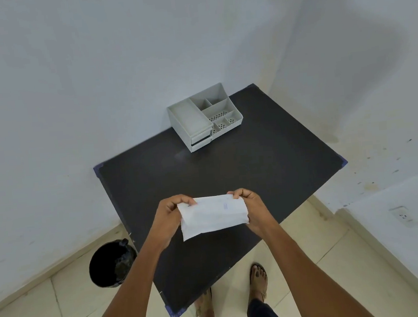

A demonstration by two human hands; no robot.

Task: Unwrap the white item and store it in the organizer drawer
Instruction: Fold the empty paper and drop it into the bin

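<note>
While we stand at the near edge of the dark tabletop (267, 168), we hold the white item (212, 215) up in the air above it with both hands, well apart from the organizer (205, 116). Our left hand (169, 218) pinches the item's upper left corner between thumb and fingers, and our right hand (252, 209) is closed on its right edge, with the thumb lying over the top corner. The white item is a flat, slightly crumpled wrapped packet with a small faint blue mark near its upper right; its lower left corner hangs free. The organizer sits at the far side of the tabletop, close to the wall (69, 95). It is pale grey, with a flat tray on top at the left, several open compartments with dotted floors at the right, and two drawers stacked at its front left; the upper drawer (200, 136) appears pulled slightly out, a dark gap showing under it. On the floor (39, 315) to the left of the tabletop stands a black bin (112, 264). Below us we see our sandalled feet (258, 277) on pale tiles.
</note>
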